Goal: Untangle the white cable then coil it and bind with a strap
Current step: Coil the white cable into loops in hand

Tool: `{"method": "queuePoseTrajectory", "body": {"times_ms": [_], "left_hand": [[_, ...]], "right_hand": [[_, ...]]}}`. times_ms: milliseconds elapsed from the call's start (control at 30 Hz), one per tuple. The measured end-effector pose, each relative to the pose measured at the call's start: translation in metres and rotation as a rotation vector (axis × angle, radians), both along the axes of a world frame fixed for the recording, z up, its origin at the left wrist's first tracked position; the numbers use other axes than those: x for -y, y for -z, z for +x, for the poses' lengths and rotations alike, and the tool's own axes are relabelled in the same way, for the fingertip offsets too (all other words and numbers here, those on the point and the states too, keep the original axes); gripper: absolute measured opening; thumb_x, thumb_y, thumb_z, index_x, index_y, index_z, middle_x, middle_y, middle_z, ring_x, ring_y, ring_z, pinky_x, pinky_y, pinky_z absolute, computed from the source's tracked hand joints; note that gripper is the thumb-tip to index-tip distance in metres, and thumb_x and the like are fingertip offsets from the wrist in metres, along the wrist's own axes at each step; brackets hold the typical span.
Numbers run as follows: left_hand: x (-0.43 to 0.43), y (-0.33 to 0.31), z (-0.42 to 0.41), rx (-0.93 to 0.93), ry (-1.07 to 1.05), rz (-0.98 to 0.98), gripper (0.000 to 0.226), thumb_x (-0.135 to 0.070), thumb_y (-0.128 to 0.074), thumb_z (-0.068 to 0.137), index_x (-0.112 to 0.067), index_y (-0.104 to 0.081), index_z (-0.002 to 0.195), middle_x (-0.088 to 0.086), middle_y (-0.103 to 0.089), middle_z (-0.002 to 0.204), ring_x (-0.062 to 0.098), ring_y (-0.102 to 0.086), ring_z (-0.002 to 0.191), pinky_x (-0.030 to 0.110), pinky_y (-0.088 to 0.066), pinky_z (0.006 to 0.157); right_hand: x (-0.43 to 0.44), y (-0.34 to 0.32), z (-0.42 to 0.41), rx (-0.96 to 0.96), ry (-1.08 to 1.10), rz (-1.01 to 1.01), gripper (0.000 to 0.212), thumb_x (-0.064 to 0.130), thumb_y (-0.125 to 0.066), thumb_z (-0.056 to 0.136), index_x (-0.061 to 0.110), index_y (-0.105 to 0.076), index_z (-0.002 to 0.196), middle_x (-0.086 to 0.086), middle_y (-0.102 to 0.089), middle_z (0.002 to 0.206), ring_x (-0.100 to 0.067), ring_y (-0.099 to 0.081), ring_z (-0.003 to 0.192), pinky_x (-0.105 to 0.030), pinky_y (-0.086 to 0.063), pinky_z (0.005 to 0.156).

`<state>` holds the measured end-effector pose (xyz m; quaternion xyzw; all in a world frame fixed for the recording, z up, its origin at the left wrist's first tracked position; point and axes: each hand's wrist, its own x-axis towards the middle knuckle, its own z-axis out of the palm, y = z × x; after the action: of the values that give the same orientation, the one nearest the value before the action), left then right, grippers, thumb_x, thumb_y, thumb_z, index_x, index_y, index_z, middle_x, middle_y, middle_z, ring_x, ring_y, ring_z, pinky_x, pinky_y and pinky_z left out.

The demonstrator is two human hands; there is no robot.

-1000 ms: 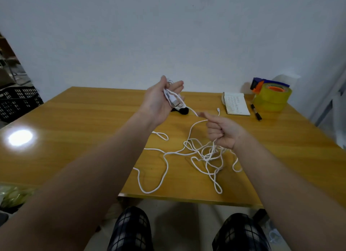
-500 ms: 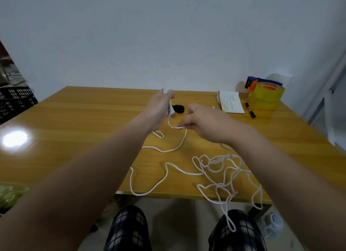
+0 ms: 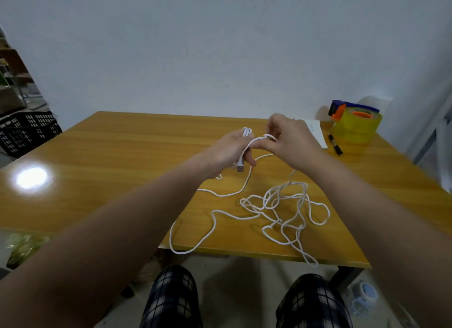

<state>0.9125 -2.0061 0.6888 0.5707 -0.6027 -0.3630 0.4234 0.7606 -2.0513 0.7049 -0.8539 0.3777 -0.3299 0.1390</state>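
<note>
- Head view: at the far left a black crate (image 3: 27, 132) is cut off by the frame edge. A glare spot (image 3: 31, 177) washes out a patch of the desk (image 3: 122, 156).
- The left hand (image 3: 228, 151) shows only its back, so the palm and most of what it holds are hidden. Its fingers are curled tight round a small bundle of white cable (image 3: 274, 201) loops. The loop tops poke out above the hand, and the USB plug (image 3: 241, 167) hangs out below the fingers.
- From the hands the cable drops to the desk and spreads into a loose tangle beneath the right forearm. Two loops hang over the near edge. The crossings inside the tangle are too fine to trace.
- The right hand (image 3: 291, 142) sits just beside the left, touching it. Its thumb and forefinger pinch one cable loop lying over a left finger, and its other fingers are curled. Its top knuckles are blurred.
- A notepad (image 3: 318, 132) is half hidden behind the right hand, its writing illegible. A marker (image 3: 335, 144) lies just beside it, near a tape dispenser (image 3: 354, 127).
- On the floor at lower right, tape rolls (image 3: 364, 296) are too blurred to make out clearly.
</note>
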Motion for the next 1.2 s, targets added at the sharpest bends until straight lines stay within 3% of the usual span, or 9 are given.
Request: {"method": "queuePoseTrajectory", "body": {"times_ms": [167,267,400,533,633,800,900,1000,1200], "left_hand": [[0.003,-0.005,-0.005,-0.307,-0.010,0.077,0.044,-0.045,-0.038,0.098,-0.016,-0.042,0.065,-0.004,-0.031,0.048,0.012,-0.029,0.042,0.028,-0.024,0.050],[0.001,-0.004,-0.001,-0.017,-0.015,0.019,0.051,-0.065,-0.036,0.089,-0.018,-0.041,0.071,-0.005,-0.030,0.054,0.013,-0.028,0.046,0.027,-0.024,0.049],[-0.003,-0.003,0.014,0.249,-0.128,-0.069,0.050,-0.058,-0.039,0.093,-0.015,-0.042,0.069,0.001,-0.039,0.055,0.014,-0.036,0.047,0.024,-0.032,0.046],[-0.007,0.002,0.007,0.309,-0.062,-0.125,0.054,-0.044,-0.028,0.100,-0.016,-0.039,0.056,-0.002,-0.041,0.051,0.005,-0.041,0.042,0.024,-0.031,0.044],[-0.007,0.009,-0.009,0.430,0.018,-0.163,0.063,-0.052,-0.029,0.097,-0.001,-0.052,0.067,0.007,-0.049,0.062,0.009,-0.048,0.053,0.025,-0.036,0.052],[-0.003,0.005,0.003,0.230,-0.101,-0.124,0.043,-0.041,-0.046,0.097,-0.004,-0.064,0.085,-0.011,-0.039,0.035,0.002,-0.035,0.032,0.018,-0.030,0.040],[-0.002,0.010,0.015,-0.015,-0.171,-0.065,0.037,-0.042,-0.052,0.094,-0.014,-0.049,0.070,-0.007,-0.033,0.045,0.008,-0.028,0.035,0.021,-0.025,0.043],[-0.002,0.012,0.018,-0.237,-0.188,-0.031,0.040,-0.038,-0.049,0.096,-0.019,-0.034,0.064,-0.006,-0.025,0.047,0.009,-0.020,0.036,0.020,-0.018,0.043],[0.000,0.015,0.022,-0.169,-0.267,-0.023,0.040,-0.039,-0.046,0.097,-0.018,-0.034,0.065,0.000,-0.024,0.055,0.011,-0.021,0.039,0.021,-0.020,0.043]], "right_hand": [[0.007,0.004,-0.005,-0.079,0.110,-0.076,0.044,0.063,-0.064,0.071,0.020,-0.053,0.068,0.009,-0.047,0.056,-0.013,-0.046,0.061,-0.032,-0.033,0.055],[0.008,0.004,-0.009,0.009,-0.015,0.026,0.029,0.048,-0.072,0.073,0.021,-0.061,0.073,0.006,-0.055,0.061,-0.012,-0.049,0.061,-0.034,-0.039,0.060],[0.004,0.004,-0.012,0.044,-0.171,0.091,0.013,0.025,-0.062,0.089,0.015,-0.071,0.087,-0.008,-0.065,0.078,-0.023,-0.058,0.076,-0.037,-0.045,0.070],[0.005,0.006,0.001,0.176,-0.080,0.010,0.017,0.022,-0.056,0.092,0.018,-0.070,0.084,0.016,-0.058,0.061,-0.004,-0.051,0.060,-0.026,-0.039,0.059],[0.013,0.007,0.007,0.323,-0.015,0.070,0.005,0.025,-0.059,0.089,0.021,-0.063,0.087,0.009,-0.059,0.062,-0.007,-0.052,0.061,-0.025,-0.040,0.061],[0.031,0.019,-0.011,0.364,0.045,0.195,0.022,0.025,-0.061,0.089,0.006,-0.064,0.078,0.004,-0.058,0.063,0.005,-0.047,0.050,-0.022,-0.037,0.057],[0.029,0.026,-0.012,0.335,0.040,0.246,0.026,0.027,-0.061,0.089,0.002,-0.067,0.082,0.006,-0.066,0.069,0.004,-0.056,0.064,-0.019,-0.044,0.066],[0.018,0.028,-0.009,0.321,-0.046,0.349,0.017,0.023,-0.061,0.090,0.011,-0.064,0.078,0.014,-0.052,0.050,0.002,-0.045,0.047,-0.014,-0.035,0.050],[0.010,0.022,-0.007,0.214,-0.105,0.200,0.009,0.022,-0.064,0.087,0.015,-0.066,0.082,-0.015,-0.060,0.072,-0.013,-0.049,0.067,-0.029,-0.040,0.066]]}}
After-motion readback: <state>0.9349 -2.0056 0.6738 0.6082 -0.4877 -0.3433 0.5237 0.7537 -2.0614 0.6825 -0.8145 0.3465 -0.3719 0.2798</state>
